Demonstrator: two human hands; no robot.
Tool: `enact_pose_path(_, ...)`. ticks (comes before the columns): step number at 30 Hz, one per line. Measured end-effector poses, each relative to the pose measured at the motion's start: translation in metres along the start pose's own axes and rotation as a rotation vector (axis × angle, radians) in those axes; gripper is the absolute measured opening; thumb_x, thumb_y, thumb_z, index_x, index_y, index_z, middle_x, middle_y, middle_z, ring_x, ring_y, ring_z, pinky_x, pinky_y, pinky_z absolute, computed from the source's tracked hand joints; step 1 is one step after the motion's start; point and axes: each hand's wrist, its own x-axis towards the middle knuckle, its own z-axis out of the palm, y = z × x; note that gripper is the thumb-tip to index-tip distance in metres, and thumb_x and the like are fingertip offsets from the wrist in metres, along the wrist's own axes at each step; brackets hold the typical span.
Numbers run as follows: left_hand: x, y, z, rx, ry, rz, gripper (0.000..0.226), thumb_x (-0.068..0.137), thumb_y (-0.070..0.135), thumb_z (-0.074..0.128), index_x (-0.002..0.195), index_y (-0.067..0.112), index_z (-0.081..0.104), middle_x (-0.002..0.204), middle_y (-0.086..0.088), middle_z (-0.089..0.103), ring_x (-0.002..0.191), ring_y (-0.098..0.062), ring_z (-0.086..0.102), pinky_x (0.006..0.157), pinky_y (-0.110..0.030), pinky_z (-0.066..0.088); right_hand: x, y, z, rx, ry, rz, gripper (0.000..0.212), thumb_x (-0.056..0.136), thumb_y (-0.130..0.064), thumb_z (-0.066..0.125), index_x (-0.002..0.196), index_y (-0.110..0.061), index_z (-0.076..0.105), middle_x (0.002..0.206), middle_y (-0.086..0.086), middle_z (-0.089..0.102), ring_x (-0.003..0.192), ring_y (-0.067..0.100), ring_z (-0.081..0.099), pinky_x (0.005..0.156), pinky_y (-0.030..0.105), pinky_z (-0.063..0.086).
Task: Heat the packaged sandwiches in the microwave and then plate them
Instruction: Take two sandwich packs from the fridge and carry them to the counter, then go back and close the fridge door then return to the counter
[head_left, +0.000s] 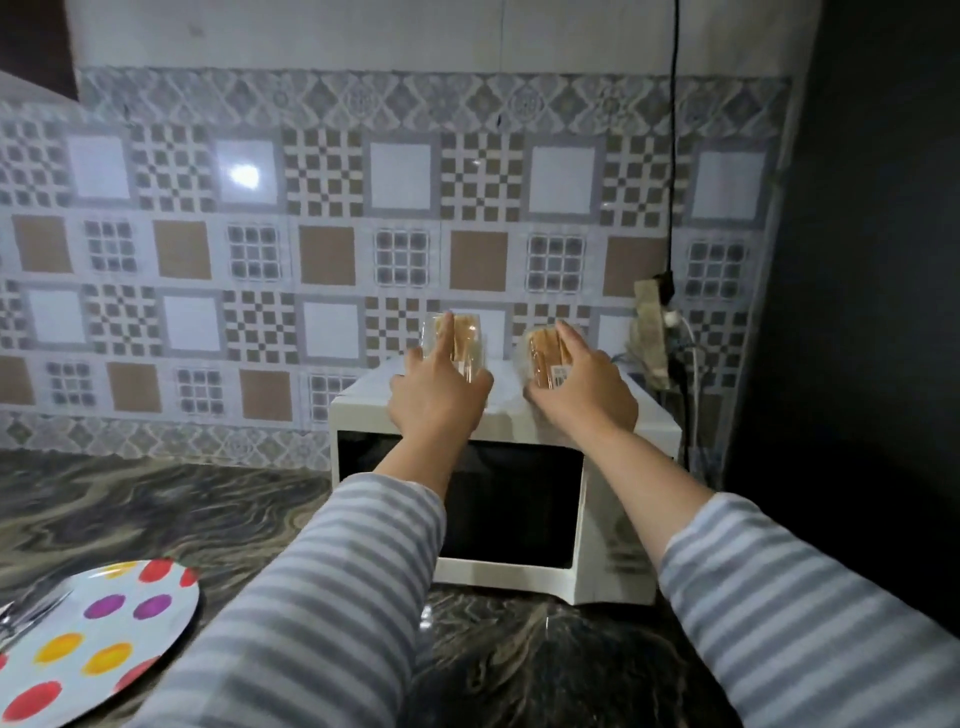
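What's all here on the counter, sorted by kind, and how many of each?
Packaged sandwiches: 2, the left sandwich under the left hand, the right sandwich under the right hand, both on top of the microwave
Microwave: 1, door shut
Spotted plate: 1
Total: 4

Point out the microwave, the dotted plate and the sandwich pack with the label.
microwave (511, 512): head view, dark door window.
dotted plate (98, 644): head view, bare spotted surface.
labelled sandwich pack (543, 358): head view, wrapper left of the right hand.
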Motion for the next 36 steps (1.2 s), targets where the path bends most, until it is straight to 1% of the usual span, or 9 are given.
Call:
enact_pose_path(3,0.036,0.009,0.018,0.052,-0.010,0.005,0.073,0.090,0.054,0.045,0.147,0.052,0.000,0.149,-0.010,0.031,0.118,-0.038,0.050,0.079,-0.043,0.048,0.039,0.001,0.012,0.031,0.007,0.026,0.084,0.082,-0.044,0.066,0.148,-0.047,0.015,0.133,0.006,0.048,0.117,0.029,0.053,0.081,0.036,0.047)
enact_pose_path(5,0.056,0.011,0.030,0.056,-0.013,0.006,0.073,0.091,0.052,0.045,0.148,0.050,0.001,0.145,-0.010,0.033,0.117,-0.038,0.050,0.074,-0.040,0.042,0.060,0.002,0.022,0.051,0.010,0.043,0.084,0.082,-0.043,0.067,0.148,-0.047,0.014,0.133,0.006,0.048,0.118,0.029,0.052,0.078,0.035,0.046)
enact_pose_path(13,0.103,-0.003,0.078,0.060,-0.121,-0.031,0.069,0.092,0.058,0.038,0.148,0.050,0.001,0.150,-0.010,0.030,0.120,-0.040,0.049,0.087,-0.045,0.044,0.104,0.010,0.074,0.022,-0.014,0.139,0.079,0.084,-0.043,0.065,0.147,-0.047,0.018,0.135,0.004,0.049,0.112,0.028,0.056,0.073,0.030,0.040)
enact_pose_path(18,0.115,-0.006,0.091,0.097,-0.158,-0.043,0.065,0.093,0.056,0.035,0.150,0.048,0.003,0.149,-0.009,0.032,0.123,-0.039,0.045,0.092,-0.045,0.041,0.113,0.016,0.092,-0.018,-0.019,0.174,0.080,0.081,-0.045,0.066,0.148,-0.043,0.022,0.134,0.002,0.052,0.111,0.027,0.058,0.073,0.029,0.042)
enact_pose_path(22,0.120,-0.007,0.094,0.145,-0.202,-0.080,0.067,0.093,0.053,0.038,0.150,0.048,0.003,0.152,-0.008,0.029,0.125,-0.038,0.045,0.095,-0.046,0.038,0.116,0.015,0.097,-0.040,-0.008,0.183,0.081,0.080,-0.048,0.065,0.148,-0.041,0.022,0.133,0.003,0.052,0.113,0.027,0.056,0.080,0.033,0.047)
enact_pose_path(27,0.119,-0.012,0.095,0.145,-0.240,-0.085,0.069,0.090,0.060,0.036,0.149,0.048,0.002,0.152,-0.008,0.030,0.125,-0.037,0.046,0.097,-0.049,0.038,0.117,0.014,0.101,-0.073,-0.050,0.167,0.079,0.083,-0.057,0.059,0.148,-0.041,0.016,0.134,0.007,0.047,0.114,0.031,0.054,0.084,0.037,0.046)
enact_pose_path(29,0.117,-0.010,0.088,0.185,-0.226,-0.072,0.074,0.088,0.065,0.038,0.150,0.046,0.003,0.157,-0.006,0.023,0.130,-0.037,0.041,0.100,-0.052,0.033,0.117,0.015,0.098,-0.088,-0.068,0.161,0.079,0.083,-0.062,0.055,0.148,-0.042,0.015,0.136,0.008,0.046,0.117,0.032,0.053,0.088,0.039,0.046)
enact_pose_path(31,0.113,-0.007,0.079,0.205,-0.178,-0.031,0.073,0.088,0.064,0.038,0.150,0.042,0.007,0.157,-0.004,0.022,0.134,-0.036,0.037,0.102,-0.053,0.029,0.117,0.015,0.094,-0.102,-0.069,0.136,0.077,0.084,-0.064,0.052,0.148,-0.042,0.015,0.139,0.009,0.044,0.119,0.033,0.051,0.094,0.042,0.046)
enact_pose_path(36,0.079,-0.011,0.060,0.212,-0.122,0.074,0.071,0.088,0.061,0.038,0.151,0.035,0.016,0.154,-0.004,0.030,0.139,-0.032,0.028,0.105,-0.052,0.027,0.083,0.010,0.076,-0.183,-0.036,0.008,0.060,0.090,-0.058,0.047,0.143,-0.035,0.030,0.148,0.008,0.036,0.132,0.035,0.036,0.105,0.047,0.036)
